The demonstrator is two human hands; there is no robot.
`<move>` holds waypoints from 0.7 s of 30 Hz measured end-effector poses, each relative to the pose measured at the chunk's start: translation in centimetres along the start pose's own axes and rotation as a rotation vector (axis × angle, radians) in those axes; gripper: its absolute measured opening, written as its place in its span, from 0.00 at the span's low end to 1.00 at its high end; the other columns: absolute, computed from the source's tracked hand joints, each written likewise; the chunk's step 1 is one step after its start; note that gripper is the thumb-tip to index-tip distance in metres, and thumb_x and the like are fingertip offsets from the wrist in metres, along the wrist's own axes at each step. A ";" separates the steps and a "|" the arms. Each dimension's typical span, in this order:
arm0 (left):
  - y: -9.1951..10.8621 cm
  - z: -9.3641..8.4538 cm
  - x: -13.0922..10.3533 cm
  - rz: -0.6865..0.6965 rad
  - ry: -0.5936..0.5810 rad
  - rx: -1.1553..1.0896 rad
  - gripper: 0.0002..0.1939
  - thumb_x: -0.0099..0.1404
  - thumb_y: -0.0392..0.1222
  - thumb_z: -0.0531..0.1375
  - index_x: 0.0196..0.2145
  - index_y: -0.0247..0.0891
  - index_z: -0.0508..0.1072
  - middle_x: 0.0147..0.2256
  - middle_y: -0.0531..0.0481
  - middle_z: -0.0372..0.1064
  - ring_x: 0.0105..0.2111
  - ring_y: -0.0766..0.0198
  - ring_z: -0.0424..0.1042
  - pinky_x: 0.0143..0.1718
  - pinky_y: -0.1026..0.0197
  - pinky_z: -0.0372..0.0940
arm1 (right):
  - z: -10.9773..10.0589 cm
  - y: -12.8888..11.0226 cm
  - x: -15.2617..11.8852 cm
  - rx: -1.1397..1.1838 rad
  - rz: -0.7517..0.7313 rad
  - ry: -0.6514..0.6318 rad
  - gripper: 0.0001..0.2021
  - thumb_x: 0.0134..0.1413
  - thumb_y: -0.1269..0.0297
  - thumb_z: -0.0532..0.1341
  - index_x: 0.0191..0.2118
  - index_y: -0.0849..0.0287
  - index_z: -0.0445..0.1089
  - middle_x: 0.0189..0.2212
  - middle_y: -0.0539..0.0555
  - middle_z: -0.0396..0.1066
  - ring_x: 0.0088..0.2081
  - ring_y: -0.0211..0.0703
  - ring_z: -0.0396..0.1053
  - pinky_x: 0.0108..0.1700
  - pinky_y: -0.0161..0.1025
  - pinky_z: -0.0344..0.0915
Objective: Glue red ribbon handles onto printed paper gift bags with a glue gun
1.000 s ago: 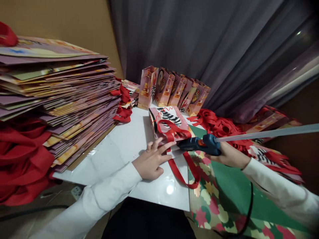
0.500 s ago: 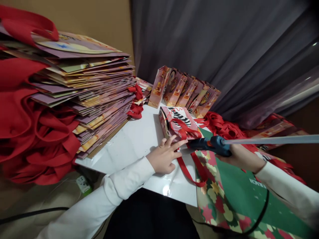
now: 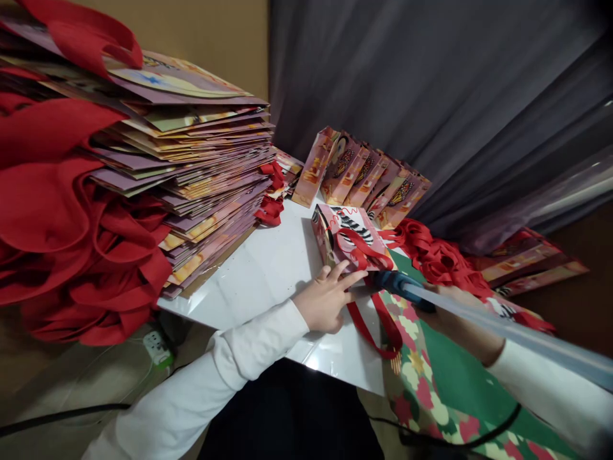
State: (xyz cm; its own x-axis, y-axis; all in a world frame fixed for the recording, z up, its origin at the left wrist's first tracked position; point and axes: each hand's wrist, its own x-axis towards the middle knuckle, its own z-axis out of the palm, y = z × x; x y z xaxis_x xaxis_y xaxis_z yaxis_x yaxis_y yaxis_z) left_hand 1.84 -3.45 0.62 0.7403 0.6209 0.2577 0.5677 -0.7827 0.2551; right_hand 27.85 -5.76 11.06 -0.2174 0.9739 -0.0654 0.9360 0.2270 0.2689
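Note:
A small pink gift bag (image 3: 330, 220) with a zebra-stripe print lies flat on the white tabletop (image 3: 258, 275). My left hand (image 3: 323, 303) is at its near edge, fingers spread and stretched out, the fingertips touching or very close to that edge. My right hand (image 3: 450, 310) is wrapped round a dark blue glue gun (image 3: 395, 282), its nozzle pointing left at the same edge. A long translucent glue stick (image 3: 507, 332) sticks out of the gun's back. One red ribbon handle (image 3: 364, 246) rests on the bag; another red ribbon loop (image 3: 390, 338) hangs toward me.
A tall stack of folded bags (image 3: 215, 185) with red ribbons (image 3: 62, 211) stands at left. Several upright bags (image 3: 313, 166) line the back by a grey curtain (image 3: 383, 70). Red ribbons (image 3: 431, 252) and a green patterned sheet (image 3: 460, 364) lie right. A power strip (image 3: 157, 348) is below.
The gun has tilted, and the back end of its glue stick has swung down. The view has shifted slightly. My left hand keeps its place by the bag.

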 end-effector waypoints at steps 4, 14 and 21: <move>0.1 0.0 -0.1 -0.001 0.019 0.005 0.36 0.53 0.42 0.59 0.61 0.44 0.64 0.69 0.52 0.40 0.66 0.38 0.39 0.59 0.39 0.51 | -1.0 -1.9 0.1 -0.133 0.078 -0.079 0.06 0.56 0.65 0.54 0.31 0.55 0.67 0.25 0.59 0.74 0.28 0.55 0.75 0.24 0.40 0.52; 0.0 0.1 -0.1 0.017 0.053 0.001 0.37 0.53 0.41 0.59 0.62 0.46 0.63 0.70 0.53 0.40 0.66 0.39 0.39 0.59 0.40 0.51 | -1.1 -1.3 0.6 -0.004 -0.032 -0.028 0.07 0.52 0.60 0.56 0.28 0.53 0.69 0.22 0.57 0.72 0.24 0.50 0.72 0.26 0.42 0.60; -0.1 -0.4 -0.3 0.019 0.014 0.012 0.26 0.52 0.40 0.59 0.51 0.40 0.73 0.70 0.51 0.39 0.66 0.36 0.39 0.58 0.38 0.52 | -1.2 1.4 -1.6 0.320 0.005 0.107 0.16 0.49 0.49 0.57 0.30 0.57 0.72 0.26 0.58 0.76 0.27 0.56 0.73 0.30 0.46 0.70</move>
State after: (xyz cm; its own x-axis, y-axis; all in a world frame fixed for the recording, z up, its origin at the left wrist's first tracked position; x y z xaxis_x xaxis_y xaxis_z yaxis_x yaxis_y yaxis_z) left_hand 1.42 -3.54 0.88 0.7459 0.6062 0.2759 0.5577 -0.7950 0.2387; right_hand 29.18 -6.99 12.67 -0.2247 0.9736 0.0409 0.9728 0.2265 -0.0477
